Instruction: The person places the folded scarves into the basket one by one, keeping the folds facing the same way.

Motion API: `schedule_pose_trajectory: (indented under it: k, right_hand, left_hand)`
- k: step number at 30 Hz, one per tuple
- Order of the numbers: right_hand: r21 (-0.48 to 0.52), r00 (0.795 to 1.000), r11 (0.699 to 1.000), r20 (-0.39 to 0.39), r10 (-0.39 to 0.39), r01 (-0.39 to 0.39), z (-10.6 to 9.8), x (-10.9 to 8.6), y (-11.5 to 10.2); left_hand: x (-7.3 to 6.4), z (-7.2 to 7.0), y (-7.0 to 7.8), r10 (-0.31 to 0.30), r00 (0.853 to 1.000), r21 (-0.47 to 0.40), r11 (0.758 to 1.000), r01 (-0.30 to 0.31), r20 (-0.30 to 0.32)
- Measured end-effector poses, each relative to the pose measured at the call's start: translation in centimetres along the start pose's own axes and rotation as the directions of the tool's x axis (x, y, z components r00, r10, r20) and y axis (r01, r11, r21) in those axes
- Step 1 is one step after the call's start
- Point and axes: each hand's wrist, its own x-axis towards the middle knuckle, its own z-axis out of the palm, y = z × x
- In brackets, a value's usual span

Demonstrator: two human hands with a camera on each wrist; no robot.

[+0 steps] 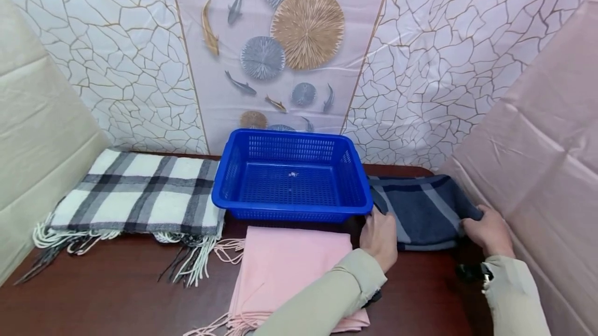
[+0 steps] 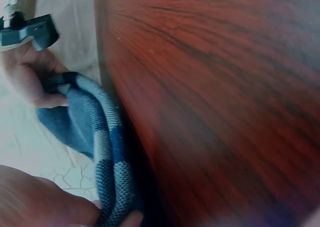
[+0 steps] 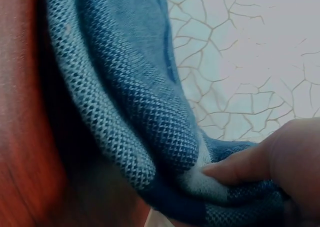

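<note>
Pinching slate cloth, right grip; plaid cloth, head view only.

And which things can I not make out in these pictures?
Head view: part of pink cloth, behind left sleeve.
Head view: white speck in blue basket, too small.
Left wrist view: left hand, cut off by edges.
Right wrist view: blue cloth, cut off by top edge.

In my head view, bright, even light is washing the patterned wall, while the table is looking darker. My left wrist's view is showing dimmer and bluish, my left hand blurring softly. At my right wrist, deep shadow is edging the crisp folded cloth.
</note>
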Motion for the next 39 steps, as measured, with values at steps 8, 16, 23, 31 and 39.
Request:
schedule_pose_trajectory:
  k: [8,16,23,31,39]
  right_hand:
    - [0.049,0.998,0.997,0.004,0.063,-0.063,-0.7,-0.8,-0.7]
    - [0.074,0.998,0.997,-0.067,0.023,-0.018,-1.0,-1.3,-0.3]
    - [0.064,0.984,0.998,-0.175,0.004,0.007,-1.4,-1.8,-0.5]
    - [0.087,0.974,0.995,-0.219,0.062,-0.044,-2.0,-2.1,-1.3]
    - [0.142,0.960,0.987,-0.255,0.114,-0.079,-2.8,-2.4,-2.0]
  left_hand:
    - [0.0,0.0,0.1,0.135,0.990,0.181,0.976,-0.125,-0.043]
    - [0.2,-0.6,0.2,0.246,0.962,0.239,0.948,-0.213,-0.119]
    - [0.5,-1.2,0.2,0.291,0.949,0.245,0.935,-0.255,-0.122]
    - [1.1,-2.0,0.2,0.317,0.933,0.252,0.929,-0.270,-0.171]
    - [2.0,-3.1,-0.5,0.359,0.915,0.178,0.928,-0.328,-0.186]
